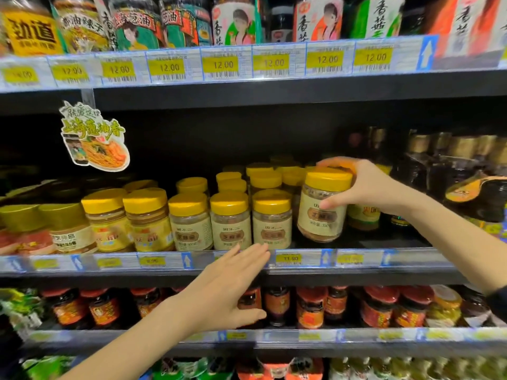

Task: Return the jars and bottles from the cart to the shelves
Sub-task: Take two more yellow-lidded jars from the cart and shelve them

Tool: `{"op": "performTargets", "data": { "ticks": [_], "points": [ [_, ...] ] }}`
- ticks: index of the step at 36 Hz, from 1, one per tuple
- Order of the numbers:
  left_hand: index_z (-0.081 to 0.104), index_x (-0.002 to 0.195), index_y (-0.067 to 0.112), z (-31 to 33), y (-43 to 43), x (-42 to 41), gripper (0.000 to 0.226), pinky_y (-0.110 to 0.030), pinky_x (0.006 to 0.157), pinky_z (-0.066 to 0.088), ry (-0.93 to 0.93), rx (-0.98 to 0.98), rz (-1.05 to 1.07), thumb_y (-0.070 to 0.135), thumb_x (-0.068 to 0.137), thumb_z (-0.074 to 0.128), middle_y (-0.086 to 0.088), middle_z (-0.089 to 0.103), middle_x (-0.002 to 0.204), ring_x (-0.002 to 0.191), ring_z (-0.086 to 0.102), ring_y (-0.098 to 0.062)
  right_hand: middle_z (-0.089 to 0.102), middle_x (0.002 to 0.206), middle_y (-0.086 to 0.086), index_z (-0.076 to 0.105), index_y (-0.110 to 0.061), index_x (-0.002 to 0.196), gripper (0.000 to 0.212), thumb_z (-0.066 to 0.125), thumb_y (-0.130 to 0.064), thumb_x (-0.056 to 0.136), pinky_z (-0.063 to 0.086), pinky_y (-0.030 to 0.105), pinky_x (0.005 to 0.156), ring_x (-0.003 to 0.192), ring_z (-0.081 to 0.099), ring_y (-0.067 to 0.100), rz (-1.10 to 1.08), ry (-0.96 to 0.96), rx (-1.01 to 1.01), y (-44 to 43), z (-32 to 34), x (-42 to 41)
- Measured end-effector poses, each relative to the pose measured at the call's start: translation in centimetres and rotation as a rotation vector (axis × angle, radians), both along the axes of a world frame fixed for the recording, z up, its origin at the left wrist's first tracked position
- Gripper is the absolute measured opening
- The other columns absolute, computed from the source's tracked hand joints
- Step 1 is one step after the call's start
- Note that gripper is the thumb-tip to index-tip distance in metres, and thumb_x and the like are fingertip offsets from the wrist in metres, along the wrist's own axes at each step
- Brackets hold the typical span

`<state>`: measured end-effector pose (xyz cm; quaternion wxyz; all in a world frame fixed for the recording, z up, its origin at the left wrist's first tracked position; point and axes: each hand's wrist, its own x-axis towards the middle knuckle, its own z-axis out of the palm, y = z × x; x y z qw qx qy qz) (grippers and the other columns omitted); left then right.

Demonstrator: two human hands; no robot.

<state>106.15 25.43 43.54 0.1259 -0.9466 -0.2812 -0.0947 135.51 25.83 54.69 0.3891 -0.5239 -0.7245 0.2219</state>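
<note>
Supermarket shelf (356, 266) background: right hand (365, 185) grips a yellow-lidded jar (323, 204) above it; left hand (227, 289) hovers open below.

Middle shelf (356, 260): sesame-paste jars (230, 223) stand in rows, several deep. At the right end of the front row the right hand (367, 187) grips a tilted jar (322, 207), just beside its neighbour. Bottles (439, 171) stand further right. The left hand (227, 286) is before the shelf's price rail (288, 258), below the row.

Position: worn on the person's head, wide-angle.
Facing: forward, roughly square onto the shelves (356, 278).
Nearness: close, the shelves within arm's reach, filling the frame.
</note>
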Motion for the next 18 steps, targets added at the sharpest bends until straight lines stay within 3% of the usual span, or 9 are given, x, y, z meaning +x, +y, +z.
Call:
{"op": "performTargets", "data": {
  "ticks": [4, 8, 16, 18],
  "points": [
    [0.003, 0.15, 0.015, -0.1, -0.3, 0.1, 0.091, -0.045, 0.113, -0.01, -0.028, -0.078, -0.011, 0.064, 0.085, 0.045, 0.003, -0.003, 0.156, 0.145, -0.005, -0.012, 0.051, 0.124, -0.004, 0.047, -0.027, 0.129, 0.087, 0.082, -0.033, 0.049, 0.048, 0.019, 0.075, 0.11, 0.053, 0.014, -0.014, -0.023, -0.013, 1.2, -1.6, 0.0],
    [-0.007, 0.148, 0.019, 0.2, -0.5, 0.4, 0.091, -0.035, 0.111, -0.021, -0.018, -0.129, 0.0, 0.062, 0.086, 0.045, 0.009, -0.015, 0.153, 0.142, -0.017, -0.007, 0.047, 0.128, -0.002, 0.045, -0.029, 0.13, 0.083, 0.085, -0.025, 0.057, 0.049, 0.028, 0.085, 0.114, 0.049, 0.018, -0.035, -0.072, -0.044, 2.2, -2.8, 0.3],
    [-0.004, 0.148, 0.019, -0.1, -0.1, 0.2, 0.09, -0.04, 0.112, -0.017, -0.026, -0.117, -0.011, 0.062, 0.086, 0.044, 0.007, -0.011, 0.155, 0.143, -0.014, -0.006, 0.047, 0.129, 0.0, 0.046, -0.029, 0.128, 0.083, 0.086, -0.02, 0.057, 0.05, 0.032, 0.089, 0.116, 0.05, 0.019, 0.003, -0.045, -0.106, 3.5, -4.5, 0.7],
    [-0.004, 0.149, 0.019, -0.1, 0.0, 0.2, 0.09, -0.038, 0.112, -0.018, -0.021, -0.127, -0.011, 0.062, 0.086, 0.044, 0.007, -0.012, 0.155, 0.143, -0.016, -0.005, 0.048, 0.128, -0.001, 0.045, -0.03, 0.128, 0.081, 0.086, -0.016, 0.059, 0.05, 0.027, 0.085, 0.114, 0.051, 0.017, 0.023, -0.043, -0.113, 3.7, -4.5, 0.7]
  ]
}}
